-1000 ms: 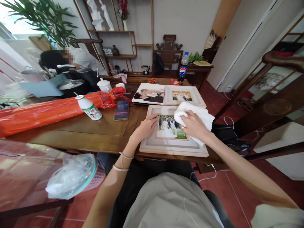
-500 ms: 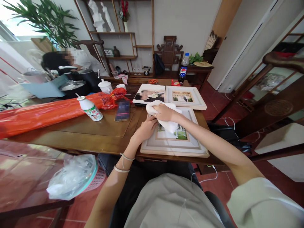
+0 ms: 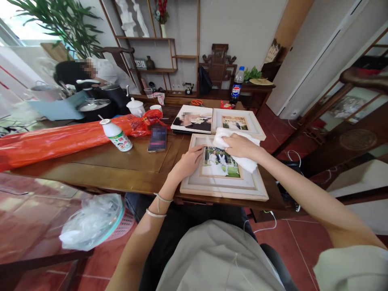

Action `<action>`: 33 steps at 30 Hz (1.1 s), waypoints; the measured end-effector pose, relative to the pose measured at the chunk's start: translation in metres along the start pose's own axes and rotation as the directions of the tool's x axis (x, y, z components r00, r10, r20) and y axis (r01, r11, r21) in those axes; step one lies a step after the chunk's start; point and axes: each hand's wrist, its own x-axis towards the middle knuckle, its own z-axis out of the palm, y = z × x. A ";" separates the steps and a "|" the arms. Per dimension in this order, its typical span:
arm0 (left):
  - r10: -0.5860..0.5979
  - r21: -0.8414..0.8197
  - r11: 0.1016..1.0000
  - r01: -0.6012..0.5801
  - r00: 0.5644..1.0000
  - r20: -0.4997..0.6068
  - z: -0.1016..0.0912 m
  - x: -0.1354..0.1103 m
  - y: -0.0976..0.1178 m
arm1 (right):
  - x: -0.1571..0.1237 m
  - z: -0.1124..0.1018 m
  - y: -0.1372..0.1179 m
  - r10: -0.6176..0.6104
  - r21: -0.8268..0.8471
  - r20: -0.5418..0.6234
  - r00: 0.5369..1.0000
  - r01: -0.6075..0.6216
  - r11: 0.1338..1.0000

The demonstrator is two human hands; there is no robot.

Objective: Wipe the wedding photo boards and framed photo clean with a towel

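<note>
A white picture frame (image 3: 224,189) lies flat at the table's near edge, with a photo (image 3: 222,161) of two people on a bench inside it. My right hand (image 3: 239,145) is closed on a crumpled white cloth (image 3: 248,163), pressed against the frame's upper right part. Resting flat on the frame's left border, my left hand (image 3: 190,161) has its fingers stretched out. Just behind lie a second framed photo (image 3: 259,128) and a photo album or print (image 3: 194,119), both apart from my hands.
On the wooden table (image 3: 145,169) stand a white drink bottle (image 3: 117,135), a phone (image 3: 157,138), a red plastic-wrapped roll (image 3: 60,135), a white lidded cup (image 3: 135,107) and a cola bottle (image 3: 236,87). A lined basket (image 3: 121,226) is on the floor at left. Another person (image 3: 106,72) sits beyond.
My right hand has moved the cloth rightward across the frame from its upper left, uncovering the photo. My left hand stays on the left border.
</note>
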 end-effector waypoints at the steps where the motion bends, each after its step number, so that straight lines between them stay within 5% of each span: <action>1: 0.002 0.002 1.000 -0.002 1.000 0.001 0.000 0.000 0.000 | -0.006 -0.001 0.005 0.013 -0.018 0.000 1.000 -0.013 1.000; 5: 0.006 0.012 1.000 -0.006 1.000 0.003 -0.001 -0.001 0.001 | -0.030 -0.011 0.028 0.110 -0.089 -0.033 0.993 -0.112 0.990; 8: 0.006 0.018 1.000 -0.007 1.000 0.003 0.000 -0.002 0.001 | -0.043 -0.019 0.048 0.203 -0.146 -0.275 0.940 -0.250 0.957; 10: 0.007 0.017 1.000 -0.007 1.000 0.001 0.000 -0.002 0.000 | -0.047 -0.018 0.059 0.133 -0.177 -0.436 0.890 -0.230 0.957; 12: 0.009 0.014 1.000 -0.009 1.000 0.000 0.001 -0.002 -0.001 | -0.047 -0.009 0.064 -0.005 -0.236 -0.476 0.879 -0.123 0.964; 16: 0.005 0.014 1.000 -0.005 1.000 0.003 0.000 -0.001 -0.001 | -0.039 0.020 0.052 -0.113 -0.230 -0.308 0.945 0.041 0.972; 20: -0.002 0.024 1.000 0.002 1.000 0.010 -0.001 -0.001 0.001 | -0.034 0.035 0.025 -0.098 -0.181 -0.198 0.975 0.062 0.982; 30: -0.014 0.012 1.000 0.014 1.000 0.009 -0.001 -0.001 0.001 | -0.111 0.003 -0.060 -0.168 -0.131 -0.010 0.986 0.165 0.978; 33: -0.010 0.007 1.000 0.010 1.000 0.013 -0.002 -0.001 0.002 | -0.119 0.007 -0.067 -0.157 -0.081 -0.035 0.987 0.154 0.985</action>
